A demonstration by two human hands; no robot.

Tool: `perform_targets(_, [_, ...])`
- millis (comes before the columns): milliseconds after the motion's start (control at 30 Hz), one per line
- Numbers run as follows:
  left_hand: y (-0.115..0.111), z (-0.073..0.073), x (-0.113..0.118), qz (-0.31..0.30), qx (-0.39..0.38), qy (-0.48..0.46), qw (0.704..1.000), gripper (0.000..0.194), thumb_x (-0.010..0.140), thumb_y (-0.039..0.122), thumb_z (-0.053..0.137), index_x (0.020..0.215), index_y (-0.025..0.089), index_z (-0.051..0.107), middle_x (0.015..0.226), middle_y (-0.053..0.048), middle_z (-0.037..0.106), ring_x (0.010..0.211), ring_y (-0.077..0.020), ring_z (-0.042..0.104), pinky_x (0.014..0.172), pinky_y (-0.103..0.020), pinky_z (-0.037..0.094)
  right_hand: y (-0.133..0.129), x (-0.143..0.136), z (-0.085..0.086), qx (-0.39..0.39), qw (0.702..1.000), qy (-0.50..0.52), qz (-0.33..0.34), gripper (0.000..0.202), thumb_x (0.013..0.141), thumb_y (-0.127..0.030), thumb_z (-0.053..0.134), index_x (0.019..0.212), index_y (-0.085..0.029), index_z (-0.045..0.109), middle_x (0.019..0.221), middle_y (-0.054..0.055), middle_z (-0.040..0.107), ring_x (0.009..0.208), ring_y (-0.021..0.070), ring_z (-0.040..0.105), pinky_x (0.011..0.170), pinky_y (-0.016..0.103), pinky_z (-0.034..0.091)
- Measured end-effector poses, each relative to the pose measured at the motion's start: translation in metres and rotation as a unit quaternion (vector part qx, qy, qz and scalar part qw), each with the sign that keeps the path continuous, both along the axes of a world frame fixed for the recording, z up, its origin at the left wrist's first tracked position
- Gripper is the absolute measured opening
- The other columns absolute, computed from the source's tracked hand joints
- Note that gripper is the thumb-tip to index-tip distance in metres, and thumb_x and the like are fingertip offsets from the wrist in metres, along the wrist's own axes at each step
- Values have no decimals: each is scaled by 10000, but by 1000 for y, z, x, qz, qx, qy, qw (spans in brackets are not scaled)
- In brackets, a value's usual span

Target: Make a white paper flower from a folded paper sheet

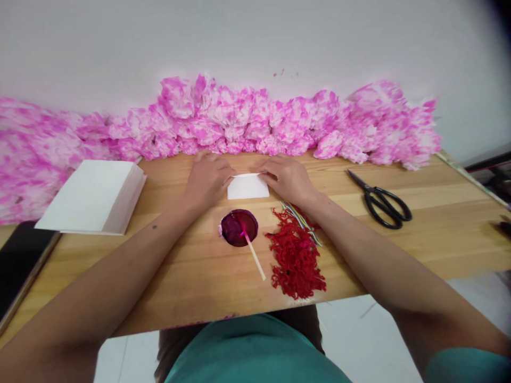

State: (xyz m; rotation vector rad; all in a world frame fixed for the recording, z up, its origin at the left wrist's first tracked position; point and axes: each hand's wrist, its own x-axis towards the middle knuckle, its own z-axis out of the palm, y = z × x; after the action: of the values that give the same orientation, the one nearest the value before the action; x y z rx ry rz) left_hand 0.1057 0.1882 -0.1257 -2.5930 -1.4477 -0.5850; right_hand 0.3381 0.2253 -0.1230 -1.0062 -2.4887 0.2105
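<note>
A small folded white paper point(248, 186) lies on the wooden table between my hands. My left hand point(208, 180) pinches its upper left corner with closed fingers, and my right hand point(288, 178) pinches the upper right corner. Just below the paper is a round dish of dark magenta liquid point(231, 229), with a pale stick point(256, 258) resting in it, its tip stained pink. Right of the dish lies a heap of red yarn pieces point(297, 258), with some blue, yellow and white strands point(300, 219) beside my right wrist.
Pink and white paper flowers point(239, 119) line the table's back edge by the wall. At left stand a stack of white paper point(90, 194) and a black flat object point(19, 266). Black-handled scissors point(381, 202) lie on the right of the table point(447, 234).
</note>
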Motion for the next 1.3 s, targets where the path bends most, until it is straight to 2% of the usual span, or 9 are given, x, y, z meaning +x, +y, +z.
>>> perform_targets(200, [0,0,-1,4,20,34,999,265,953,266,488,838,201,718,888,-56,712,918,-245,583,952,-491,353,0,0,1,47,997,-57,-7,240,936,-256,514,980,-188,739,931,102,683,904,251,555,736,343,397])
perform_targets(500, [-4,3,-3,-21,54,81,995,241,944,197,475,851,230,695,874,-19,709,888,-215,581,982,-477,325,-4,0,1,56,995,-84,-11,270,968,-270,474,964,-201,735,961,79,689,918,224,553,699,323,360])
perform_targets(633, [-5,6,-3,-19,36,89,995,253,953,233,469,859,215,703,872,-29,708,897,-224,586,985,-481,327,-6,0,3,48,995,-88,-18,264,969,-263,473,962,-206,731,981,78,688,921,220,550,704,323,360])
perform_targets(867, [-6,5,1,21,5,25,999,310,963,276,442,825,205,710,894,-42,717,867,-209,628,862,-397,392,-7,0,5,55,993,-91,-45,270,972,-268,458,1044,-179,703,1027,88,689,942,230,566,725,324,373])
perform_targets(1067, [-9,7,3,27,-3,49,998,341,971,321,423,825,204,709,885,-57,709,866,-227,622,858,-412,392,-5,0,6,45,994,-100,-25,228,942,-259,520,1085,-183,681,1050,91,687,974,244,558,743,330,380])
perform_targets(1300, [-11,11,4,31,-12,78,996,341,970,301,412,810,194,693,870,-58,702,864,-226,617,877,-415,380,-6,-2,4,59,989,-129,-50,196,945,-254,504,1002,-183,677,976,91,675,941,241,554,699,322,348])
